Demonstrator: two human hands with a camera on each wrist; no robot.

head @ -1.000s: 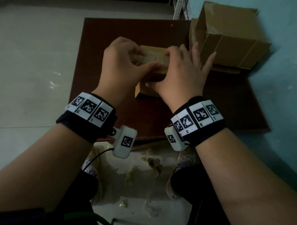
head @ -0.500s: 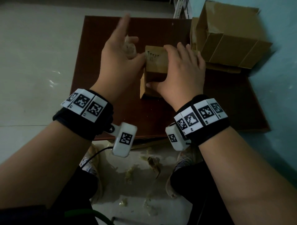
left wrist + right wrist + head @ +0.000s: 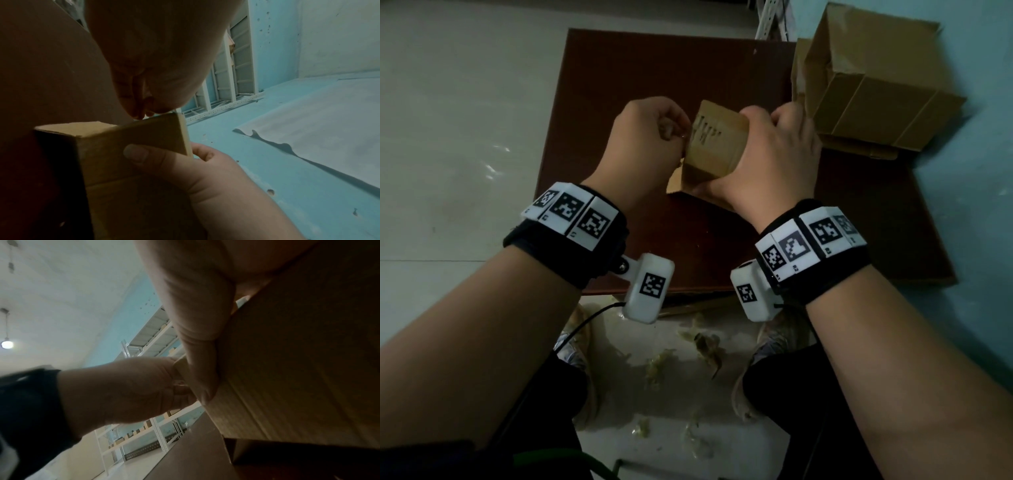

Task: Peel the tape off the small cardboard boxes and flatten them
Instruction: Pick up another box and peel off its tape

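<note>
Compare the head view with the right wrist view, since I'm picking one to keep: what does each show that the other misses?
Only the head view shows the larger opened cardboard box at the far right of the brown board, the tape scraps on the floor, and the small box's torn, tape-marked top. Only the right wrist view shows the shelving and a ceiling lamp. Both show the right hand gripping the small cardboard box and the left hand at its edge.
</note>
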